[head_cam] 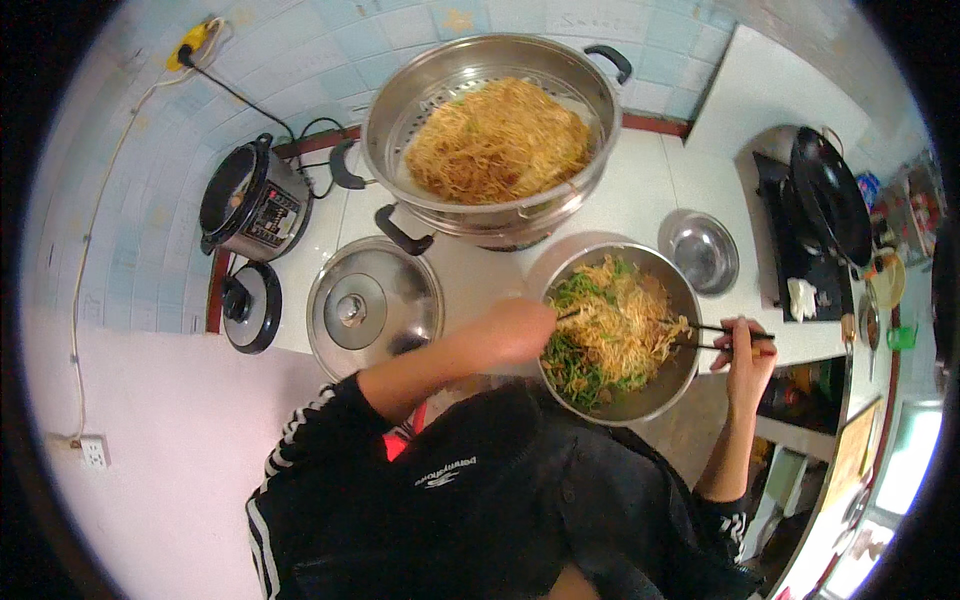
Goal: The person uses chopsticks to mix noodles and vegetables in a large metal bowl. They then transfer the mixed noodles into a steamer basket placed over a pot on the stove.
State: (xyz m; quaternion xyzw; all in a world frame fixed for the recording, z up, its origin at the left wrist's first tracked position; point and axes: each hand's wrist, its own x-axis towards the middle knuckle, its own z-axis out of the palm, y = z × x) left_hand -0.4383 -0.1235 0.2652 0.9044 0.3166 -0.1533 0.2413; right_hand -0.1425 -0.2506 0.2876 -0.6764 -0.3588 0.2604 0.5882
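Observation:
A wide steel bowl [679, 382] holds pale noodles [626, 322] mixed with chopped green vegetables [574, 367]. My right hand [750, 360] grips a pair of dark chopsticks [724, 337], whose tips reach into the noodles from the bowl's right side. Blurred by motion, my left hand [525, 330] is closed at the left rim, with a thin dark utensil, probably chopsticks, extending from it over the food. Behind the bowl stands a large steel steamer [487, 214] with a heap of browned noodles [502, 142] on its perforated tray.
A steel lid [349, 345] lies on the counter at left, near an uncovered electric pressure cooker [259, 199] and its lid [259, 307]. A small steel bowl [705, 251] sits right of the steamer. Farther right, a black wok [829, 195] rests tilted on a dark cooktop [791, 259].

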